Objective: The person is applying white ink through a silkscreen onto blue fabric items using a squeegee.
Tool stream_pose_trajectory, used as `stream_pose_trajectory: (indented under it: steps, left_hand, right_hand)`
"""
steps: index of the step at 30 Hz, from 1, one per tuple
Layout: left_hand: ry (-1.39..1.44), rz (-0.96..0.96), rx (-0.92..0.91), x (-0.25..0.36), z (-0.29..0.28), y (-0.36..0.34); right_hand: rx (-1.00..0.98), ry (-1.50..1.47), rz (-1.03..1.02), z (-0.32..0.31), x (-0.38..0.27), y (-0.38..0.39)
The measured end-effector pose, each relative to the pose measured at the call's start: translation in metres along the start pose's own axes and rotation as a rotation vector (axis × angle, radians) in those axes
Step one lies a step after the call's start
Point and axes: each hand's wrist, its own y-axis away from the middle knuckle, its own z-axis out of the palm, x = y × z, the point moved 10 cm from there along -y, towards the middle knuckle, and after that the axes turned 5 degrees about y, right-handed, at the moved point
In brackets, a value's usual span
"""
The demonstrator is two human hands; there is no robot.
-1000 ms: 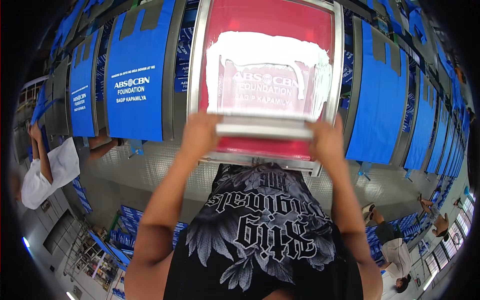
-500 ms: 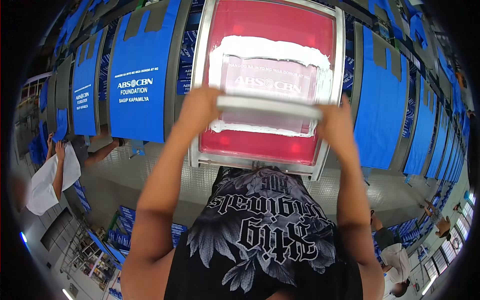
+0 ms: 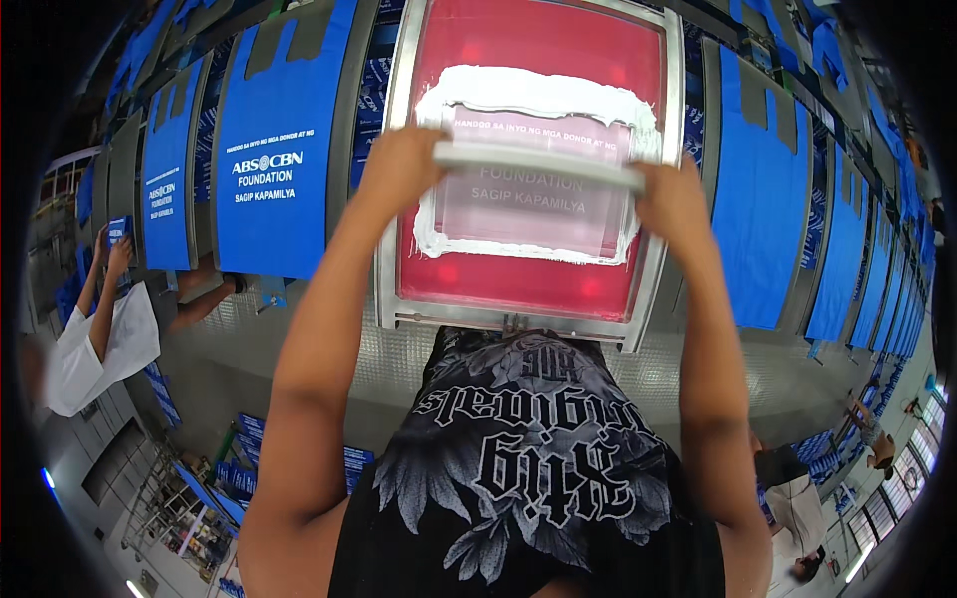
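Note:
Both my hands grip one long squeegee [image 3: 538,165] that lies crosswise over a screen-printing frame [image 3: 669,149]. My left hand [image 3: 404,171] is closed round its left end, and my right hand [image 3: 670,199] round its right end. The frame has metal sides and red mesh [image 3: 518,282] with a pale see-through window in the middle that carries lettering. Thick white ink [image 3: 543,92] lies in a band beyond the squeegee, with more along the window's sides and near edge. Part of the lettering is hidden under the squeegee.
Blue bags [image 3: 271,214] with cut handles lie on grey boards in a row to the left; more blue bags [image 3: 761,229] line the right. A person in white [image 3: 105,334] at the far left holds a small blue thing. Another person [image 3: 795,513] is at the lower right.
My hands have moved the squeegee away from me across the mesh, showing the lower lines of lettering. At the far left, the other person's hands have risen.

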Motion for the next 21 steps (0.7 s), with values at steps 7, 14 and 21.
stream_pose_trajectory:
  steps: [7, 14, 21]
  left_hand:
    - [0.075, -0.011, -0.026, 0.003, 0.057, 0.097]
    - [0.087, -0.111, -0.054, -0.015, 0.011, -0.075]
    - [0.018, 0.098, 0.454, 0.006, -0.068, -0.052]
  right_hand:
    - [0.092, -0.097, 0.022, 0.042, -0.027, 0.09]
    - [-0.065, 0.022, 0.057, 0.002, 0.039, -0.074]
    - [-0.015, -0.151, -0.044, -0.055, 0.033, -0.097]
